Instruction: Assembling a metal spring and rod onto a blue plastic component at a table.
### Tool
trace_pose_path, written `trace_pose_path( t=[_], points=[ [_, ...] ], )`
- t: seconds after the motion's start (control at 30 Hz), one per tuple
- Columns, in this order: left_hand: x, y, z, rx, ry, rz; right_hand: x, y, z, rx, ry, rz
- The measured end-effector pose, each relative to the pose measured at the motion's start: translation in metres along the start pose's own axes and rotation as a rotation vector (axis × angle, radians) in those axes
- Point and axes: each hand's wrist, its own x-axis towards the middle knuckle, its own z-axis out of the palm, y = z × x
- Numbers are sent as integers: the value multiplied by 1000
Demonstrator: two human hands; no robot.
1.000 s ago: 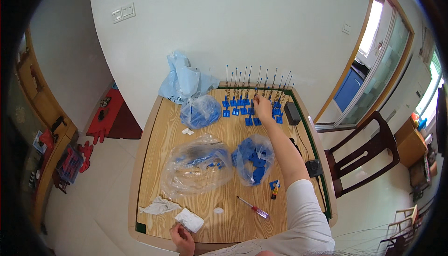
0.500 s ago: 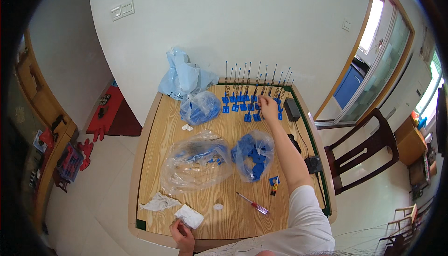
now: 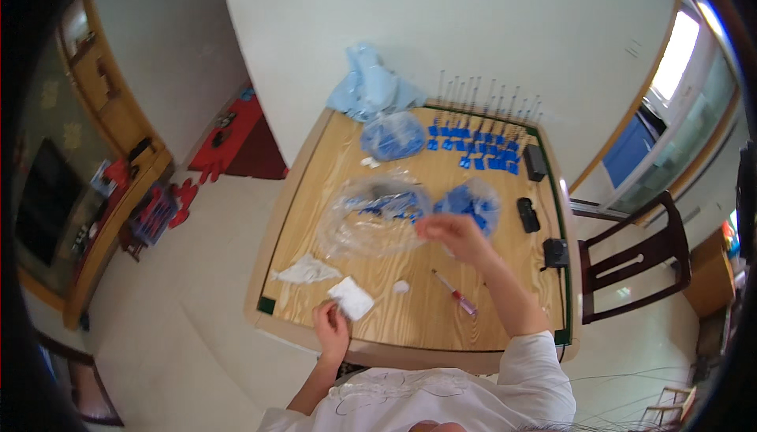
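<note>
- The right hand (image 3: 453, 235) hovers over the middle of the wooden table (image 3: 441, 318), fingers curled and pinched together; whether anything small sits between the fingertips cannot be told.
- Just beyond that hand, touching its far side in the view, lies a small clear bag of blue parts (image 3: 471, 202).
- To the hand's left, just beside it, spreads a large crumpled clear plastic bag (image 3: 371, 219) with a few blue pieces inside.
- Nearer the person than the right hand, a screwdriver with a red handle (image 3: 456, 293) lies flat on the wood, and a small white round bit (image 3: 400, 286) lies near it.
- The left hand (image 3: 331, 328) rests at the near table edge, its fingers touching a white folded packet (image 3: 351, 298); the grasp looks loose, and a firm hold cannot be told.
- Left of that packet lies a crumpled white wrapper (image 3: 306, 272).
- Far beyond the right hand, along the back edge, rows of blue blocks with upright metal pins (image 3: 477, 144) stand.
- Left of those rows sits another clear bag of blue parts (image 3: 392, 136), and behind it a pale blue bundle of plastic (image 3: 371, 87) leans at the wall.
- To the right of the right hand, three small black boxes (image 3: 527, 214) lie along the table's right side, and a dark wooden chair (image 3: 639, 262) stands past the edge.
</note>
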Motion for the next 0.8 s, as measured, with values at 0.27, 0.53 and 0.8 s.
trace_pose_path(
  t=[0.27, 0.53, 0.8],
  points=[
    [6, 18, -11, 194, -2, 135, -71, 46, 154, -415, 31, -279],
    [7, 12, -10, 223, -65, 183, -77, 62, 151, -630, 65, -443],
    [11, 10, -6, 162, -58, 144, -92, 80, 138, -687, -80, -299]
  ],
)
